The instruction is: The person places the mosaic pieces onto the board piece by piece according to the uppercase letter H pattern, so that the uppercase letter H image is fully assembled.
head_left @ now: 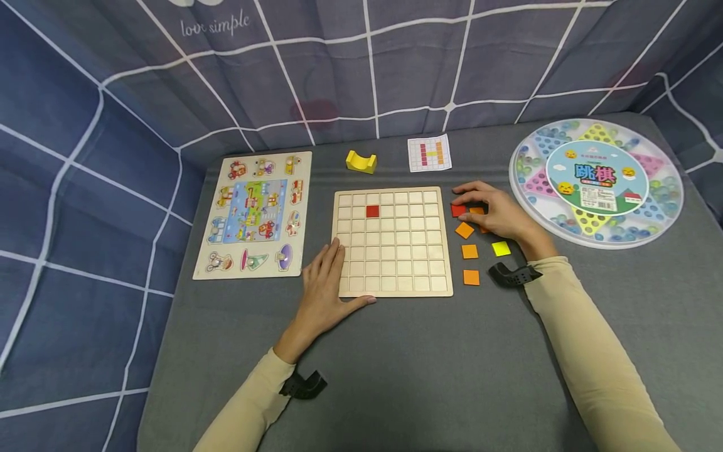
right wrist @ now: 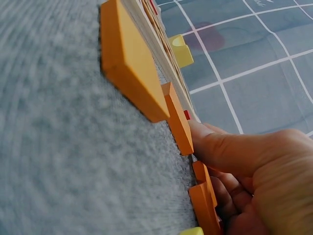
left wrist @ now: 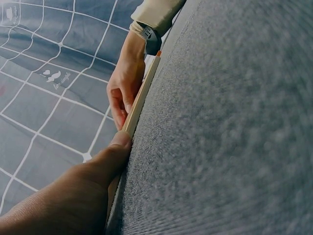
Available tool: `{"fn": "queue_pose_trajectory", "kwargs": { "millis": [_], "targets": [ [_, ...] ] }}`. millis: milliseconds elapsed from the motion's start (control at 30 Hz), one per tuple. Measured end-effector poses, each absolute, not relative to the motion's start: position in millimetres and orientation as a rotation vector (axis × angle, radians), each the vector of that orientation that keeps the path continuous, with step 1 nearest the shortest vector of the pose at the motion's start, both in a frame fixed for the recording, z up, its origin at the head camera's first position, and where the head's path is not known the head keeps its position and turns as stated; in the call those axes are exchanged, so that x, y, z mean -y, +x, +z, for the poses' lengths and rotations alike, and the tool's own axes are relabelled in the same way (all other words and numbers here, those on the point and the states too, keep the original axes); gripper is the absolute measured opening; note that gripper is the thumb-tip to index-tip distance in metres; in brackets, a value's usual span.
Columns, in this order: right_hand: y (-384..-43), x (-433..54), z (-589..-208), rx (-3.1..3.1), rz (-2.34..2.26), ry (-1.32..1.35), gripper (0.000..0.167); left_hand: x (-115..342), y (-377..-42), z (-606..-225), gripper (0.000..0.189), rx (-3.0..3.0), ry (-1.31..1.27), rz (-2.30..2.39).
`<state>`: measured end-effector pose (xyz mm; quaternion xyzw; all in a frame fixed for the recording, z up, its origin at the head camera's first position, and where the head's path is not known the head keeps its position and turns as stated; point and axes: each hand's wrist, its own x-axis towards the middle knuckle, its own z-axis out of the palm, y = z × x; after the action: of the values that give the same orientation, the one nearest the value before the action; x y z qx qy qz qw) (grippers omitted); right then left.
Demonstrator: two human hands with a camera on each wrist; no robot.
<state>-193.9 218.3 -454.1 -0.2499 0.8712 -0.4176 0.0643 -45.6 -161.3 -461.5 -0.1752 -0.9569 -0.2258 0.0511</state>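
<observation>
A wooden grid board (head_left: 395, 251) lies in the middle of the table, with one red square tile (head_left: 373, 211) set in its upper rows. My left hand (head_left: 324, 289) rests at the board's lower left corner, fingers extended along the left edge and thumb at the front edge. Right of the board, my right hand (head_left: 491, 210) has thumb and fingers around another red tile (head_left: 458, 211), pinching it. Several orange tiles (head_left: 470, 252) and a yellow tile (head_left: 501, 249) lie near that hand. Some orange tiles are partly hidden under its fingers.
Behind the board are a yellow curved block (head_left: 361, 162) and a printed pattern card (head_left: 429, 153). A picture puzzle board (head_left: 254, 216) lies to the left. A round marble-game box (head_left: 595, 182) stands at the right. Grid-patterned cloth (head_left: 339, 69) hangs behind the table.
</observation>
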Motion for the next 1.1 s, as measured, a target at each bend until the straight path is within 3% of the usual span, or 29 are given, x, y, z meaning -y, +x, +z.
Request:
{"fn": "queue_pose_trajectory", "kwargs": {
  "millis": [1100],
  "targets": [
    [-192.4,-215.1,-455.0,-2.637,-1.299,-0.742,0.028,161.6,-44.7,-461.0,0.117,2.907,-0.533,-0.684]
  ]
}}
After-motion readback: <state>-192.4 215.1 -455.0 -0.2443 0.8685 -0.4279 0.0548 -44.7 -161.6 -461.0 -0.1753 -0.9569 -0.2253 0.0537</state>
